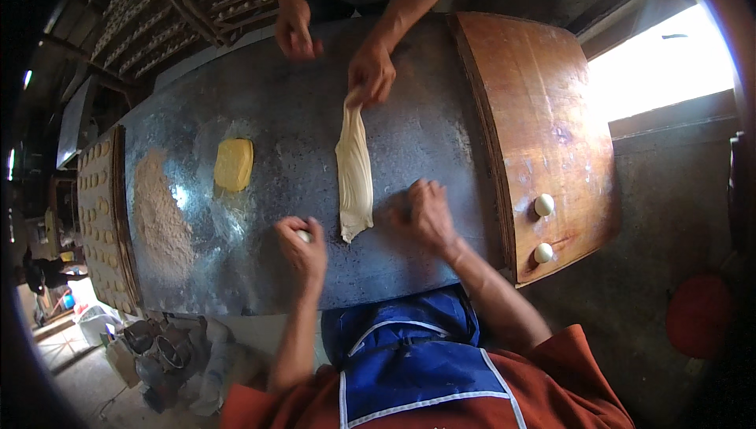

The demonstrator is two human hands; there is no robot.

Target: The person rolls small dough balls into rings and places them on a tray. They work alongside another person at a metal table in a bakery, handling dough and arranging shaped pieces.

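Note:
On the grey metal tabletop, my left hand grips a small white piece, apparently dough. My right hand hovers or rests with curled fingers right of a long pale dough strip; whatever it may hold is hidden. A co-worker's hand grips the strip's far end. Their other hand is over the far edge, fingers curled. A yellow block lies left of the strip, beside a heap of flour.
A wooden board with two white dough balls lies at the right. A tray of small pale pieces sits at the left end. Loaded racks stand behind. Metal containers are below left; a red round object is lower right.

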